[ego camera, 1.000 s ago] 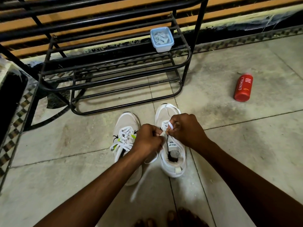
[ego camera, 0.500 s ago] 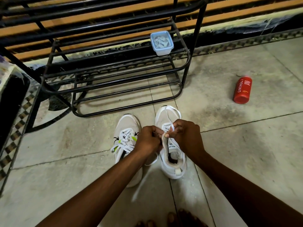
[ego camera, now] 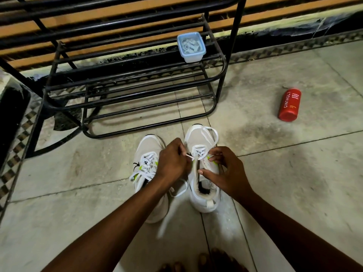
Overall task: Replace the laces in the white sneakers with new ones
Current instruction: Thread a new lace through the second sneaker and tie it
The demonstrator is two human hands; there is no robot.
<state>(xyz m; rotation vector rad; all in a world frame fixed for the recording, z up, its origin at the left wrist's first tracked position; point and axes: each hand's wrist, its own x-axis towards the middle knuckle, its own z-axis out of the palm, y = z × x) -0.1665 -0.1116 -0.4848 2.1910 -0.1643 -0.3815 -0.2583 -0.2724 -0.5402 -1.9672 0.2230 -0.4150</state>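
Midway through lacing: left hand [ego camera: 172, 160] pinched lace tip [ego camera: 189, 156] at right sneaker [ego camera: 203, 171]; right hand [ego camera: 225, 169] fingers gripped its tongue. Best fed straight through eyelet, untwisted.

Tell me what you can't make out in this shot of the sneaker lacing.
- Head view: the left hand covers part of the left sneaker.
- The lace tail below is motion-blurred.
- The blue container contents are too small to identify.
- The right sneaker eyelets sit behind the right hand.
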